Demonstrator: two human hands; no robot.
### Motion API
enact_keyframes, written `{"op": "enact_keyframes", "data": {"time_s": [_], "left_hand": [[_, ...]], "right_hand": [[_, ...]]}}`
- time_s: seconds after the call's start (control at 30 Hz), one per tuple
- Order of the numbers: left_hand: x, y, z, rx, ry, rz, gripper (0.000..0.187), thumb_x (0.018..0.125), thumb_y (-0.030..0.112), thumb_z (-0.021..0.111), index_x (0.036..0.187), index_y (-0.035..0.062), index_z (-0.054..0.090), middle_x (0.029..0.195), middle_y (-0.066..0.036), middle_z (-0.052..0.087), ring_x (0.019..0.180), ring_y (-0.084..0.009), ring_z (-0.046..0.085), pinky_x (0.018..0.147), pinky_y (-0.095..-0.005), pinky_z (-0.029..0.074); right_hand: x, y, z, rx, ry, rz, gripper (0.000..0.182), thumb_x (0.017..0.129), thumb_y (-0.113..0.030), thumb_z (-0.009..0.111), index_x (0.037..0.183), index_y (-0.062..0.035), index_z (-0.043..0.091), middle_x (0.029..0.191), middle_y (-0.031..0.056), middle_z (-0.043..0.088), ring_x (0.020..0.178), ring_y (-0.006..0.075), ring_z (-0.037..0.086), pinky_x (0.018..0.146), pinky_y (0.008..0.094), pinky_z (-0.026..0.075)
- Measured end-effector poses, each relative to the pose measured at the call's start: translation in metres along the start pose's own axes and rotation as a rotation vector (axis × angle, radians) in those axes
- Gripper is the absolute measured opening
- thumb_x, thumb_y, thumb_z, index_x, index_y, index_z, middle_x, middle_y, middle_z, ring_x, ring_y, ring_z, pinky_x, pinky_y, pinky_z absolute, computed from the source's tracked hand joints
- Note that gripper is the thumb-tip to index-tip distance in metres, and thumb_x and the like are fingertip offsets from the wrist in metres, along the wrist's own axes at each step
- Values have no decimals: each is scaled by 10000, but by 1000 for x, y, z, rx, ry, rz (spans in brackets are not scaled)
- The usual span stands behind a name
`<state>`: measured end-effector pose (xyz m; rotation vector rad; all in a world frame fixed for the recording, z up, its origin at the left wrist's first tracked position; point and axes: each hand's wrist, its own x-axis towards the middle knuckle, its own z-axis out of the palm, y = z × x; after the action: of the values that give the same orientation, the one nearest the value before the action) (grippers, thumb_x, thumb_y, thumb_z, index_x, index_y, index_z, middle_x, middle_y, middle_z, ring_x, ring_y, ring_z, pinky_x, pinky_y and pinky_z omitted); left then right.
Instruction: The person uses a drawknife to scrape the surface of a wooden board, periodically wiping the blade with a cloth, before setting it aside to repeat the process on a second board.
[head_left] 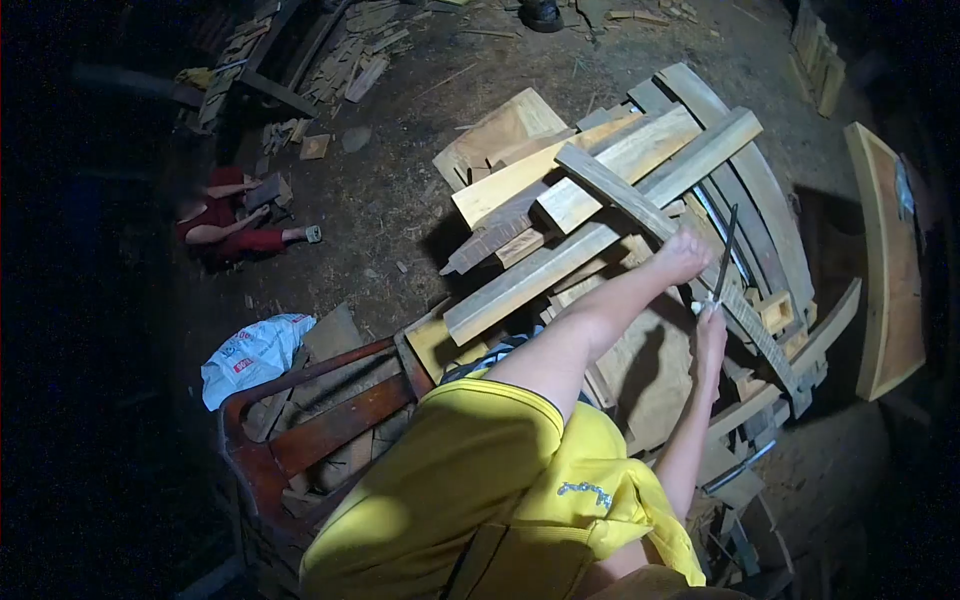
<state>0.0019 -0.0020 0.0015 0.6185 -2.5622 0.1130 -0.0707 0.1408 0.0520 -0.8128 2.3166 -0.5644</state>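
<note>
Right hand [711,325] right of centre, fingers closed round a thin dark blade [726,250], left hand [683,255] pressed on a curved plank [640,205], finger spread unclear.

Left of the plank pile [600,215] a chair frame [320,425] stands, a bag [250,355] beside it, another person [230,225] sitting farther left on the floor [400,190].

Held right of centre frame: a thin dark blade-like tool [725,255], long and narrow, standing almost upright with a slight tilt, pale handle end at the bottom. Beneath it, a long grey weathered plank [640,205], running diagonally from upper centre down toward the lower right, resting across stacked lumber.
</note>
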Motion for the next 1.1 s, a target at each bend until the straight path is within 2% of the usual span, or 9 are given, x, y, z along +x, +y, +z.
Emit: {"op": "enact_keyframes", "data": {"time_s": [0.23,0.33,0.37,0.4,0.47,0.6,0.67,0.8,1.1], "left_hand": [[1,-1,3,-21,-47,-43,93,695,189,519,726,106,547,664,-55,515,687,-209,540,667,-371,381],[2,-3,10,11,22,-4,94,703,186,513,736,106,549,672,-54,521,689,-207,542,675,-365,380],[1,0,12,-11,9,-23,98,704,187,512,742,105,550,675,-55,523,690,-207,544,677,-365,381],[1,1,13,-32,0,-42,102,706,188,511,747,103,551,678,-56,526,691,-207,545,679,-365,381],[-1,0,6,-37,-22,-38,102,706,188,510,745,103,550,678,-56,527,693,-207,545,675,-364,380],[2,0,4,24,-18,-34,94,704,181,511,736,101,548,675,-57,528,684,-205,542,661,-363,376],[3,-2,3,9,-36,-38,90,700,177,515,734,101,546,672,-57,526,678,-204,540,655,-362,374],[3,-2,-2,-8,-31,-26,79,695,171,519,723,102,544,662,-63,529,669,-208,545,645,-367,374],[4,-3,9,-61,-133,-12,121,759,189,496,773,102,578,749,-91,611,758,-247,588,696,-392,410]], "right_hand": [[-63,59,20,116,40,-41,262,922,-176,364,1047,-5,519,718,153,527,684,271,536,644,399,420],[-70,-18,-10,179,-82,235,272,931,-202,367,1038,-7,523,661,127,523,609,254,534,571,376,418],[-50,-11,-4,143,-15,70,290,937,-233,363,1028,-7,521,598,127,526,491,229,507,473,354,400],[-11,26,13,96,70,-133,303,938,-250,358,1020,-9,522,616,142,554,484,236,514,476,366,412],[-15,-36,-13,6,-42,130,313,933,-249,358,1033,-2,522,758,198,599,651,329,582,607,423,439],[-27,15,7,38,27,-20,318,922,-220,365,1087,4,519,854,249,591,808,417,569,682,461,424],[-55,43,16,-21,136,-174,300,933,-287,365,1014,-39,513,535,48,430,436,139,445,413,315,347],[-71,33,6,179,-3,64,306,933,-288,366,1012,-32,513,540,47,429,435,140,443,412,313,343],[-23,18,15,-16,150,-129,348,936,-297,356,1090,-22,502,726,198,578,534,270,541,510,390,409]]}}
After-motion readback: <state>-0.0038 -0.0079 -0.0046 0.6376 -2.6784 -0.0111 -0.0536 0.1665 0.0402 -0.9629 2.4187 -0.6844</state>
